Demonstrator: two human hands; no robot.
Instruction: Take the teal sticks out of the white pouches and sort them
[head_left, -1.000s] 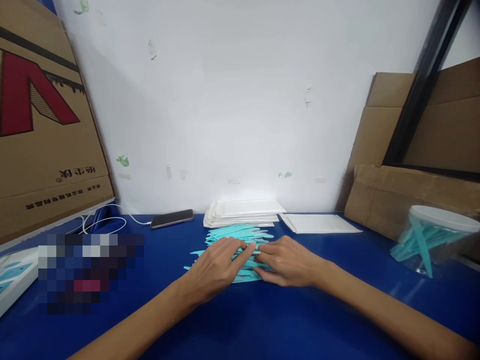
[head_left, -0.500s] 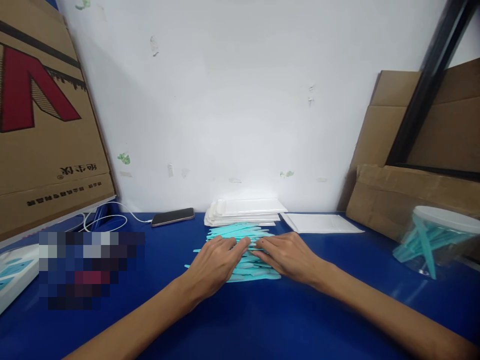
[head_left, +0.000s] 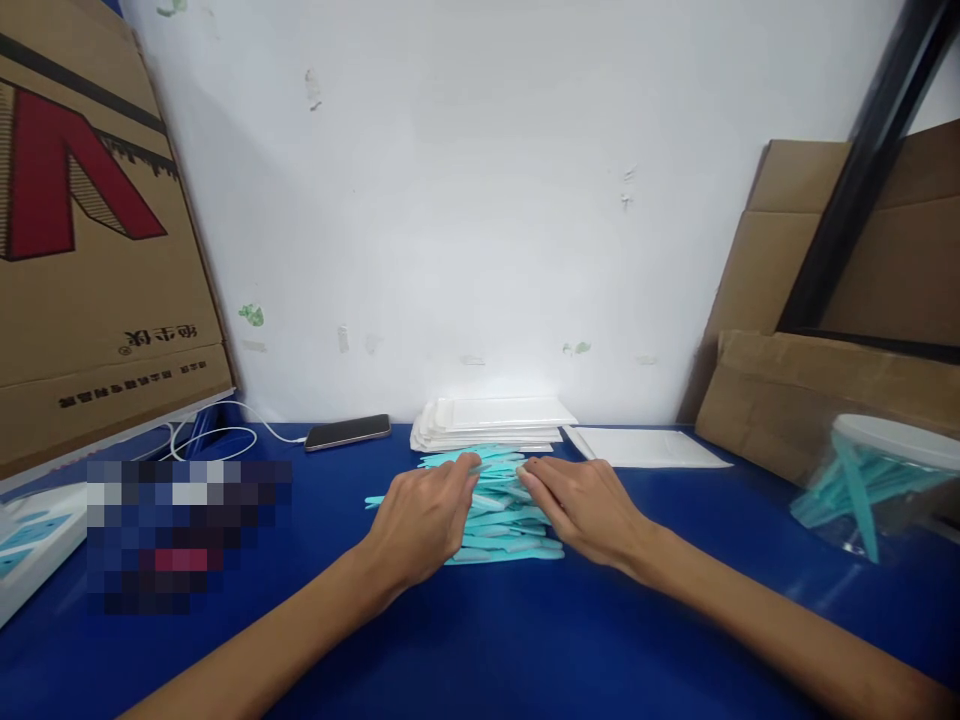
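A pile of thin turquoise sticks [head_left: 504,520] lies on the blue table between my hands. At its left side is my left hand [head_left: 426,515], fingers bent together over the ends of the sticks; what its fingertips grip is hidden. My right hand [head_left: 581,505] is at the pile's right side, with fingers and thumb close together at the stick ends; whether it pinches any is too small to tell. A few stick ends poke out to the left of my left hand.
Behind the pile are stacked white packets [head_left: 487,425], with a flat white packet [head_left: 649,447] to their right. A phone [head_left: 347,432] on a white cable lies left. A clear tub [head_left: 892,490] of turquoise sticks stands right. Cardboard boxes [head_left: 97,300] flank both sides; a white tray [head_left: 45,555] is far left.
My hands have moved apart, the left one slightly left and the right one slightly right, showing more of the pile's middle. The sticks poking out at the left have shifted.
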